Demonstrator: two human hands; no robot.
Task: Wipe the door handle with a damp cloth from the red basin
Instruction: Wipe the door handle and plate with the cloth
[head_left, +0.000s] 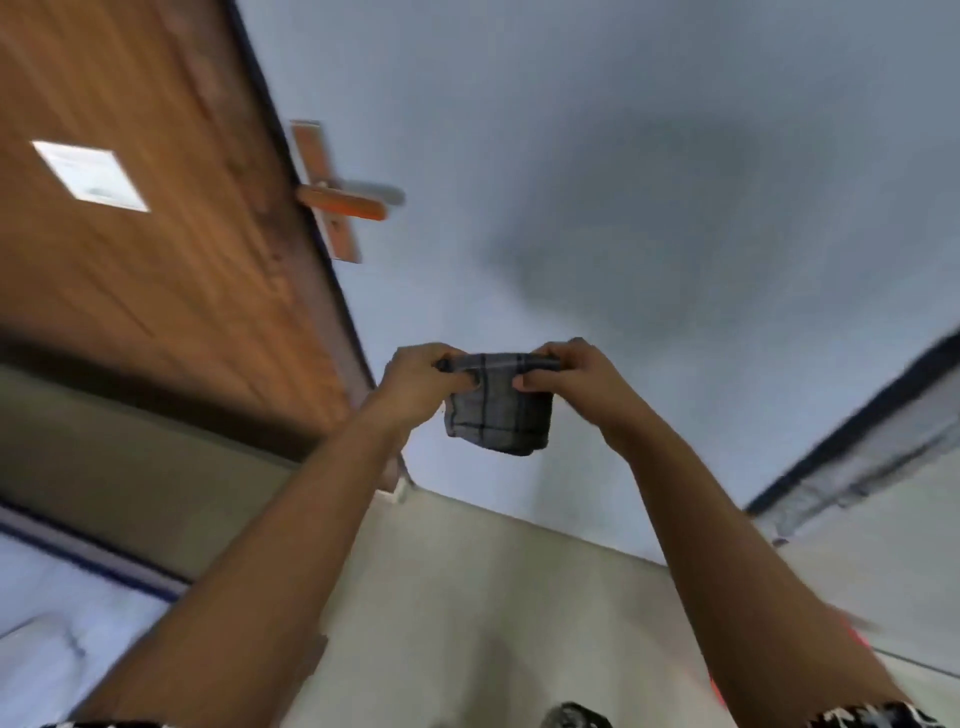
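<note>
Left hand (421, 376) and right hand (566, 376) pinch the folded cloth (496, 415) by its top edge. Cloth judged soft, light, limp; door handle (345, 200) well apart.

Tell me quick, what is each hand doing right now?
Left hand: closed, pinching the top left edge of the grey cloth.
Right hand: closed, pinching the cloth's top right edge.

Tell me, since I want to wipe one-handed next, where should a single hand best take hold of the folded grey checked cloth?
Probably grip the folded grey checked cloth along its bunched top edge, coming from the right. The right hand and left hand already pinch that edge at either end, and the rest hangs free below. A single grip there would leave the hanging pad to meet the orange lever door handle, up and to the left.
</note>
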